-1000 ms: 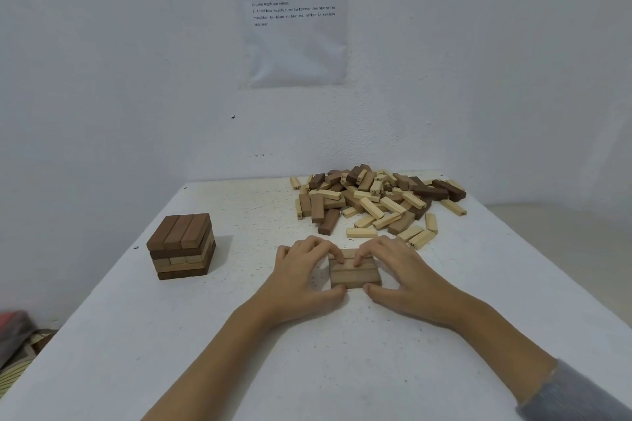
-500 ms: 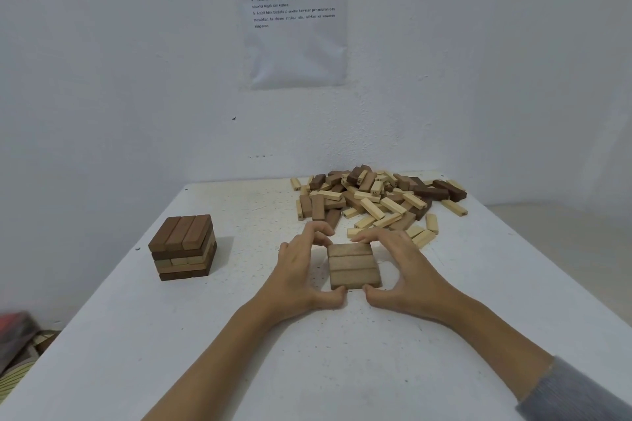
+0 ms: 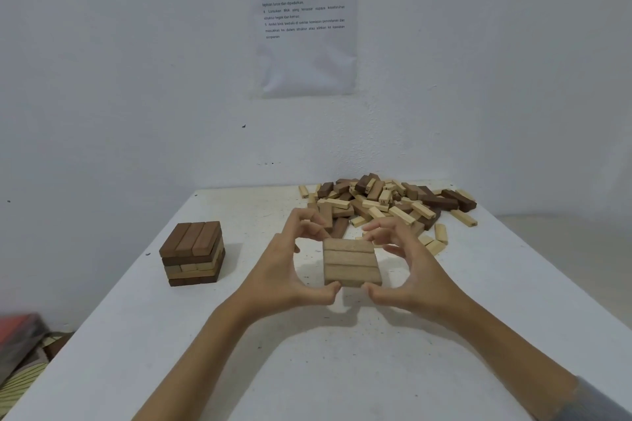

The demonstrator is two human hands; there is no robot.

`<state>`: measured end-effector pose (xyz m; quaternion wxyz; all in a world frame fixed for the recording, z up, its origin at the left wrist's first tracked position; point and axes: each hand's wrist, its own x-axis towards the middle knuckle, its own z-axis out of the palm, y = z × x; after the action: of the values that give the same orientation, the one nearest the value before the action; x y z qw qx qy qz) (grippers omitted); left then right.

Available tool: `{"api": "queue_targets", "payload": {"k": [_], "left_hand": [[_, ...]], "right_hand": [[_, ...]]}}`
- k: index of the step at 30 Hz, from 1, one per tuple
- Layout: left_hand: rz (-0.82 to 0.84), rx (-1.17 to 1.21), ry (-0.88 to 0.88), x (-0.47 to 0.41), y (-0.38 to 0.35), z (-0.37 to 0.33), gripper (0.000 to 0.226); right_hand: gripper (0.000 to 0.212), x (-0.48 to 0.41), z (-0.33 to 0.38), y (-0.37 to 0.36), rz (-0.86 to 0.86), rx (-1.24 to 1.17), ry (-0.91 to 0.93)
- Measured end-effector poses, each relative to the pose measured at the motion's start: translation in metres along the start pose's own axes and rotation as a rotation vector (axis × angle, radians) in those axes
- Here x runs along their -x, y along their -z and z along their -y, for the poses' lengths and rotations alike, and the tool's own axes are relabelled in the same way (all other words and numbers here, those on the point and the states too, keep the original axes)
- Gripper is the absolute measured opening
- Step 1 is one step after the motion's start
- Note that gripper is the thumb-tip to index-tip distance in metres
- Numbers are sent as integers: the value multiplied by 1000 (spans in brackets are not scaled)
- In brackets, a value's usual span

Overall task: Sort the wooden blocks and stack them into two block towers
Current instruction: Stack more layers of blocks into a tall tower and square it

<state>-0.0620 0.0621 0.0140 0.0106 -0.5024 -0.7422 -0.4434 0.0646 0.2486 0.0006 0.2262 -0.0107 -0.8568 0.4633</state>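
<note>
A flat layer of three mid-brown blocks [image 3: 351, 263] lies side by side on the white table [image 3: 307, 369], in the middle. My left hand [image 3: 290, 270] cups its left side and my right hand [image 3: 410, 270] its right. Both thumbs touch the layer's near edge. The fingers of both hands arch above the far corners, apart from the wood. At the left stands a short block tower [image 3: 193, 255] of several layers, dark brown on top. A loose pile of light and dark blocks [image 3: 386, 205] lies at the table's far right.
The table meets a white wall at the back, where a printed sheet [image 3: 306, 17] hangs. A few stray light blocks [image 3: 437, 239] lie just beyond my right hand. Off the table's left edge, low down, sits a reddish object [image 3: 18, 335].
My fingers, which lay over the three-block layer, have lifted and spread off its far side. Only the thumbs stay at the near edge. The layer has stayed in place.
</note>
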Motion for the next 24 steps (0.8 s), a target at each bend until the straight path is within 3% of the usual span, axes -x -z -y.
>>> {"api": "queue_targets", "payload": {"k": [11, 24], "left_hand": [[-61, -112, -29, 9, 100, 1, 68], [-198, 57, 204, 29, 170, 72, 67]], "right_hand": [[68, -58, 51, -47, 103, -61, 109], [65, -125, 69, -138, 93, -190, 78]]}}
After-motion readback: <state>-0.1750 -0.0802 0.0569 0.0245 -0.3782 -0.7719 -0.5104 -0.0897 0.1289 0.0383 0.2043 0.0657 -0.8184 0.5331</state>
